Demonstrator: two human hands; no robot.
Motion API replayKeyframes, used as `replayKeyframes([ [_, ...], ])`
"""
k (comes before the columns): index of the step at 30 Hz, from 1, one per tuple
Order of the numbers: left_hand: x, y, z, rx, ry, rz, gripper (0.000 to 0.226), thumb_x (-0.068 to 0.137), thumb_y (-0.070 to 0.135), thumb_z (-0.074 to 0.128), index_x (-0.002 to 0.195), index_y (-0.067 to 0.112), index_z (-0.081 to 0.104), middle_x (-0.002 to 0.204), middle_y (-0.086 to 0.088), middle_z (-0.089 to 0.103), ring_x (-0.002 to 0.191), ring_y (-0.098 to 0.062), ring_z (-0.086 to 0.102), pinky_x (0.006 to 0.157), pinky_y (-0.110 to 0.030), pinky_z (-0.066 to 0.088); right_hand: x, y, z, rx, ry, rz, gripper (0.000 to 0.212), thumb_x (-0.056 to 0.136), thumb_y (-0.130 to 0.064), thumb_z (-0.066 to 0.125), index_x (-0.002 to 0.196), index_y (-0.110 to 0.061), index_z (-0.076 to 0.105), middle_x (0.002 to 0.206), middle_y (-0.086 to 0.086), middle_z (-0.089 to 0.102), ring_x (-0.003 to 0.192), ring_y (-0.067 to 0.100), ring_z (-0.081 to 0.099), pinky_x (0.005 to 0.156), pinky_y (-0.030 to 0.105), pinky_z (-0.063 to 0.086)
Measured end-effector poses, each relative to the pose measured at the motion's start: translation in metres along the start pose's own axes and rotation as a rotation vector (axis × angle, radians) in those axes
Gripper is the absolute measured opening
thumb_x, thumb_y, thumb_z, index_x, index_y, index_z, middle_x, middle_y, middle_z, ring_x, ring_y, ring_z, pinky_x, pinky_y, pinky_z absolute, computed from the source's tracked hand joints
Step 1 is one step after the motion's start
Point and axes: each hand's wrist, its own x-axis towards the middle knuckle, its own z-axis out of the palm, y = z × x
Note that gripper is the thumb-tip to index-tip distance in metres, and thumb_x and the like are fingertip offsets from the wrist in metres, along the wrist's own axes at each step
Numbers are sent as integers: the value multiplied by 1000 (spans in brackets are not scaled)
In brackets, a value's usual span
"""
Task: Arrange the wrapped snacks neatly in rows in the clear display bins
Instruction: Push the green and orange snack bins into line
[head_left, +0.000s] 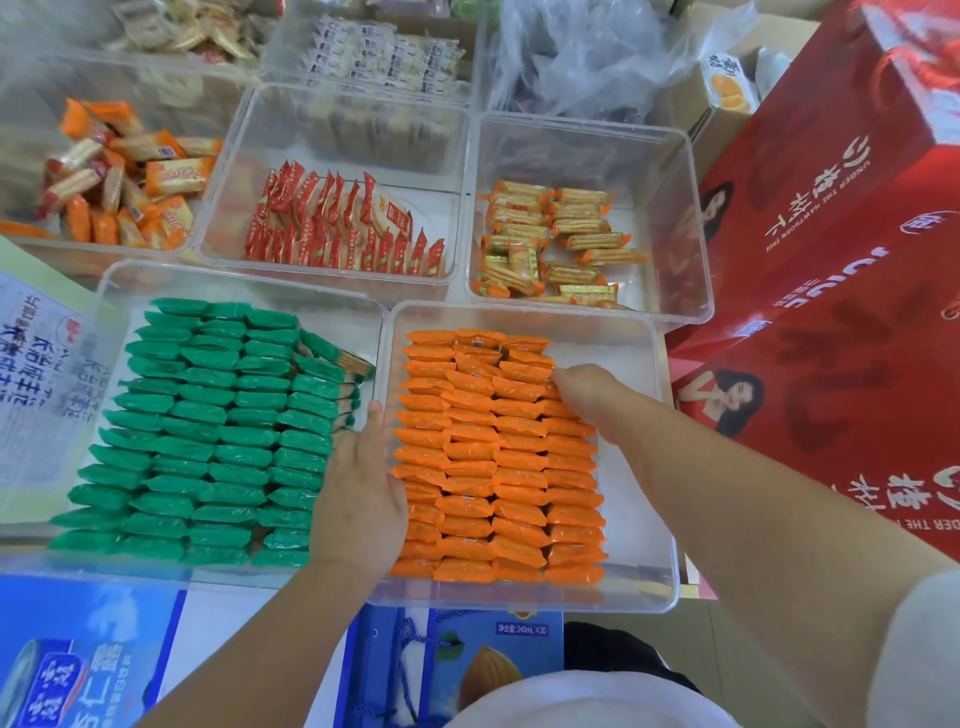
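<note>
Bracing our left hand (363, 483), fingers flat, against the left edge of the orange snacks (493, 457) in the near clear bin (641, 509). Our right hand (587, 387) sits at the short column's far end; can't tell if we pinch a pack. Risk: pushing sideways buckles the tight columns, packs ride up.

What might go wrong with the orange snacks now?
1. The right hand works at the far end of the shorter fourth column of orange snacks; a nudge may knock neighbouring packs crooked.
2. The left hand lies across the left wall of the clear bin; it might bump the green snacks next door, where a few edge packs already tilt.
</note>
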Motion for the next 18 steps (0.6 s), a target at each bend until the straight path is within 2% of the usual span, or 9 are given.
replayKeyframes([
  [1, 0, 0, 0, 0, 2, 5, 76, 97, 12, 50, 160, 26, 11, 133, -9, 47, 103, -25, 56, 69, -37, 51, 3, -4, -2, -17, 51, -50, 36, 99, -36, 47, 108, -7, 66, 98, 8, 66, 81, 22, 62, 72, 31, 51],
  [3, 0, -1, 1, 3, 6, 14, 76, 97, 12, 51, 160, 25, 12, 132, -9, 48, 103, -25, 56, 70, -37, 52, 7, -14, -5, -3, 154, -118, 28, 100, -30, 41, 99, -10, 61, 94, 8, 59, 70, 17, 53, 63, 28, 46],
  [5, 0, -1, 1, 11, 13, 21, 76, 96, 12, 52, 160, 26, 11, 131, -9, 48, 103, -25, 57, 70, -36, 52, 13, -21, -4, 101, 187, -110, 35, 100, -31, 34, 100, -7, 60, 96, 12, 59, 71, 19, 51, 61, 30, 39],
  [8, 1, -2, 1, 16, 19, 24, 76, 97, 13, 51, 160, 27, 11, 132, -8, 48, 102, -24, 57, 68, -34, 50, 15, -27, 1, 186, 52, -39, 43, 98, -39, 31, 106, -12, 63, 107, 16, 65, 96, 31, 60, 81, 37, 46],
  [11, 1, -2, 2, 7, 20, 39, 78, 96, 13, 52, 159, 30, 8, 133, -7, 47, 102, -22, 56, 68, -30, 47, 14, -35, 5, 97, -80, -23, 47, 97, -46, 31, 113, -18, 65, 110, 12, 67, 101, 31, 62, 98, 46, 47],
  [13, 0, -2, 2, 2, 19, 45, 78, 96, 13, 52, 159, 30, 8, 133, -7, 47, 104, -22, 56, 69, -30, 47, 15, -42, 5, 72, -102, -21, 51, 97, -47, 29, 121, -17, 64, 117, 13, 66, 107, 32, 60, 101, 48, 44],
  [18, 1, -1, 0, 2, 4, 33, 75, 97, 14, 50, 159, 28, 10, 142, -9, 44, 118, -26, 55, 82, -37, 56, 14, -48, 13, 15, -151, -34, 57, 98, -49, 28, 136, -16, 54, 139, 12, 55, 121, 32, 50, 95, 44, 39],
])
